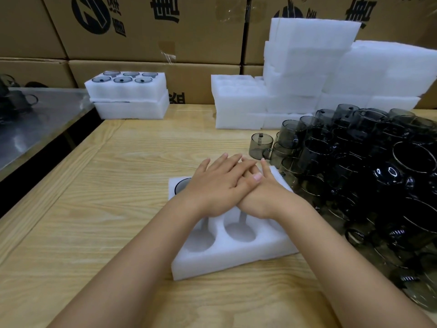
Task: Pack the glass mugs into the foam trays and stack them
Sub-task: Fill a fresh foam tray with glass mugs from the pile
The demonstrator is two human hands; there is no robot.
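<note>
The foam tray [236, 259] lies on the tabletop [106, 185] right in front of you, its two nearest cavities bare. In its far left cavity sits one dark glass mug [182, 185], only part of the rim showing past your wrist. Your left hand [217, 185] lies flat over the far half of the tray, fingers straight and grasping nothing, and it crosses on top of your right hand [262, 200]. The right hand also seems flat and released, though its fingers are mostly covered, and what sits in the cavities beneath both hands is hidden.

Just beside the tray on your right is a heaped pile of loose mugs [354, 174]. Behind it, stacks of blank foam trays [238, 102] stand at the back of the tabletop. Far left, two filled trays [127, 100] are stacked, mug rims showing in the upper one. Cardboard boxes [165, 31] form a wall behind everything
</note>
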